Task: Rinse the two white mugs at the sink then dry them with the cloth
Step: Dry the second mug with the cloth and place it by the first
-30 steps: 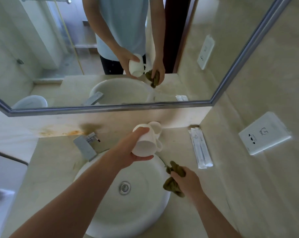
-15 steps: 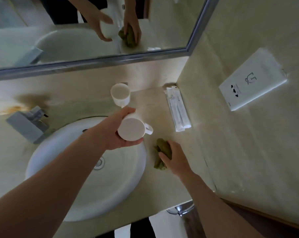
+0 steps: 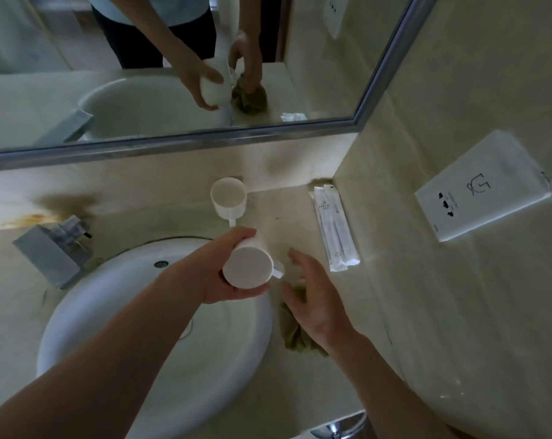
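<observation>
Fingers (image 3: 240, 233) of left hand (image 3: 211, 274) grip inverted mug (image 3: 247, 270); sachet (image 3: 335, 229) lettering unreadable.

Both mugs, the held mug (image 3: 248, 271) and the standing mug (image 3: 228, 198), are plain white; the cloth (image 3: 295, 335) is olive green (no pattern); the basin (image 3: 135, 337) is white.

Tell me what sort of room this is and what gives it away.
Probably a hotel bathroom: a round white basin with a faucet on a stone-look counter, a framed mirror on the wall above, and sealed toiletry packets laid by the corner.
</observation>
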Demonstrator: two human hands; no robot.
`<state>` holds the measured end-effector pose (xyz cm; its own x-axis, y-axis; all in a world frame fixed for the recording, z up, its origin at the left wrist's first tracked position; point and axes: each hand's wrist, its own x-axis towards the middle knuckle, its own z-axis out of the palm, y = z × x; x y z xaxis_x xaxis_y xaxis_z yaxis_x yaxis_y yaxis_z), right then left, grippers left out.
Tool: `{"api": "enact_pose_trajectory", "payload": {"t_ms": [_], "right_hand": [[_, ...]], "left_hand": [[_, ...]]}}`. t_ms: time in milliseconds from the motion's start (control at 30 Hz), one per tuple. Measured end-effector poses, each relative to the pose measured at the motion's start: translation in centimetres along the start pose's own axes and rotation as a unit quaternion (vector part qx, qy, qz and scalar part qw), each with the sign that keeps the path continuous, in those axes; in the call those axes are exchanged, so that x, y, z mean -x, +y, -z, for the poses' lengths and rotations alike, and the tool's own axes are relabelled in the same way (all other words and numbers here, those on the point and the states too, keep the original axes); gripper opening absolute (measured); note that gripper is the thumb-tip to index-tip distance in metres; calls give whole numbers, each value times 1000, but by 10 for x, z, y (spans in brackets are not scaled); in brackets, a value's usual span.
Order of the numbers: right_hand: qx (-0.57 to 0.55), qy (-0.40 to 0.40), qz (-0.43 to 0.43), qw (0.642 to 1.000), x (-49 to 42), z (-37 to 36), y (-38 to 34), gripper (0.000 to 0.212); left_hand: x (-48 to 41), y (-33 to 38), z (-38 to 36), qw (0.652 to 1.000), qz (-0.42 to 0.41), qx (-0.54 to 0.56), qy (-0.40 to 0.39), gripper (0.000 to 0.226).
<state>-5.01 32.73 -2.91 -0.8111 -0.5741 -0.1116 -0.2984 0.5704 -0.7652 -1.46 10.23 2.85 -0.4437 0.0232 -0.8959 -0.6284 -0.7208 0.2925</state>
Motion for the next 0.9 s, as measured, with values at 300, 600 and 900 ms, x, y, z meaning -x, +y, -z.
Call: {"api": "enact_pose_trajectory", "payload": {"t_ms": [300,600,900], "right_hand": [[81,-102,100,986,-33,-10,-21,27],[-85,-80,-64,991,-46,-9,-23,28],[-294,-10,-240,925,-115,-18,-1,34]], "left_hand": [[7,12,11,998,22,-47,28,62],[-8,24,1,996,-74,-53,4,71],[-74,6,0,930,-291,-82,210,30]]}}
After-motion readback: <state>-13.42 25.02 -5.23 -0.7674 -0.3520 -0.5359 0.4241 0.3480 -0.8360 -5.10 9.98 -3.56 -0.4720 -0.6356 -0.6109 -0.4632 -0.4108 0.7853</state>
